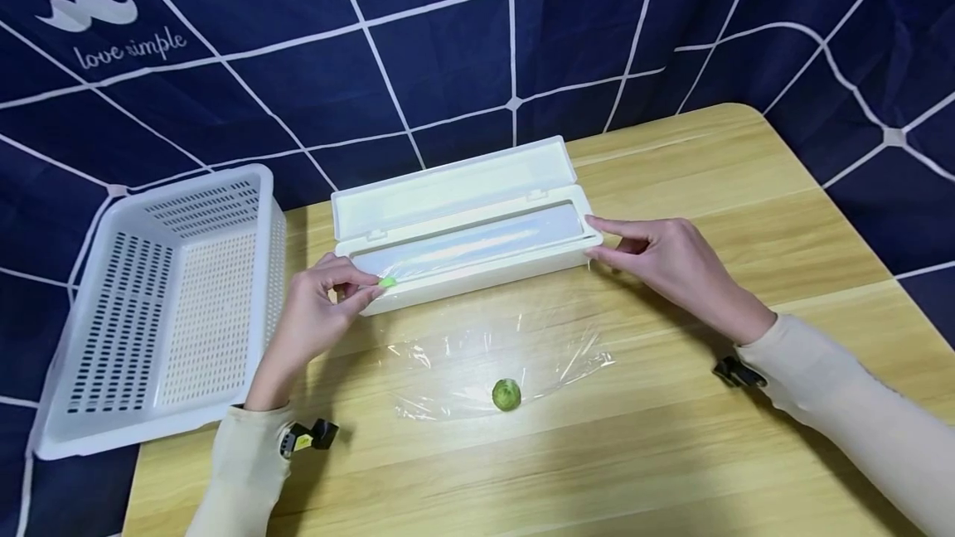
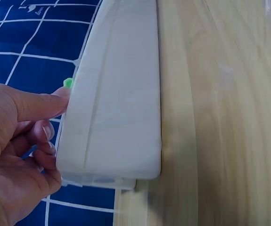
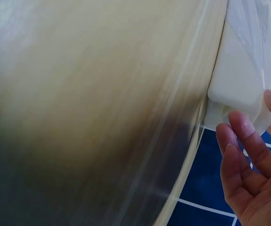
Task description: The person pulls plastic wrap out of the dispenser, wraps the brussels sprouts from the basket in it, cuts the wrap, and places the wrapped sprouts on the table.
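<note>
A long white cling film dispenser [image 1: 477,282] lies on the table, its hinged lid [image 1: 455,185] tipped back. At its left end my left hand [image 1: 317,305] pinches a small green slider cutter [image 1: 386,282] between thumb and forefinger; in the left wrist view the thumb reaches the green slider [image 2: 68,83]. My right hand [image 1: 667,259] grips the dispenser's right end, thumb on the top edge and a finger below it. A sheet of clear cling film [image 1: 448,363] lies in front of the dispenser. On the film is a small round green vegetable or fruit [image 1: 506,394]; its kind is unclear.
A white slotted plastic basket [image 1: 212,313] stands to the left of the dispenser. Behind the wooden table [image 1: 746,214] hangs a dark blue cloth [image 1: 440,56] with white lines, which also covers the right side.
</note>
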Demonstrator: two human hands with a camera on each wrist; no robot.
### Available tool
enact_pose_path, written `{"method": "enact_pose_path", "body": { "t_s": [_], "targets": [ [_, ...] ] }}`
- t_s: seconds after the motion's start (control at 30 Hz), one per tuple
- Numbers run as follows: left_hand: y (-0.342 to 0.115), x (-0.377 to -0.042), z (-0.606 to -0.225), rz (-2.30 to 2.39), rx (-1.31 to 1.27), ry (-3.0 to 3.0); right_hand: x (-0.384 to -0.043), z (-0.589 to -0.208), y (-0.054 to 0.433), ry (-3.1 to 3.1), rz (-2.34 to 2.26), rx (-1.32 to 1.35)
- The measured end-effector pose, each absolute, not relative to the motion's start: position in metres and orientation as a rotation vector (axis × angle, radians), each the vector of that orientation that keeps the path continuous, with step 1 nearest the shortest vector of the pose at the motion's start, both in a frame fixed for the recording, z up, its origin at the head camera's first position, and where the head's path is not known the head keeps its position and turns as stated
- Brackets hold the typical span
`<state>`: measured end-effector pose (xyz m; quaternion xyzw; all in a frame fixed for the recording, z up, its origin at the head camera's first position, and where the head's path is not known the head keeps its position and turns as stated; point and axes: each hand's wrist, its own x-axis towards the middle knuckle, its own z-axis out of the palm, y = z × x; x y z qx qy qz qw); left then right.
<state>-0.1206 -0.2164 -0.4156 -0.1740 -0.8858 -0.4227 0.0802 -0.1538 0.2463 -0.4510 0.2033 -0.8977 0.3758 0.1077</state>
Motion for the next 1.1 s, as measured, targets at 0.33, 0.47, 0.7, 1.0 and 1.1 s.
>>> {"method": "enact_pose_path", "body": {
  "t_s": [0.33,0.47,0.7,1.0,1.1],
  "targets": [
    [-0.22,-0.113,-0.415,-1.242,-0.444,-2.647,-0.153,-0.449,0.245,-2.663,1.12,0.578],
    [-0.219,-0.112,-0.417,-1.232,-0.421,-2.638,-0.153,-0.451,0.245,-2.67,1.122,0.575],
    [-0.223,-0.109,-0.417,-1.194,-0.387,-2.655,-0.154,-0.452,0.245,-2.666,1.122,0.582],
    [-0.221,-0.104,-0.421,-1.206,-0.342,-2.624,-0.152,-0.451,0.246,-2.67,1.116,0.584],
    [-0.22,-0.102,-0.423,-1.177,-0.331,-2.604,-0.152,-0.451,0.246,-2.669,1.114,0.583]
  ]
}}
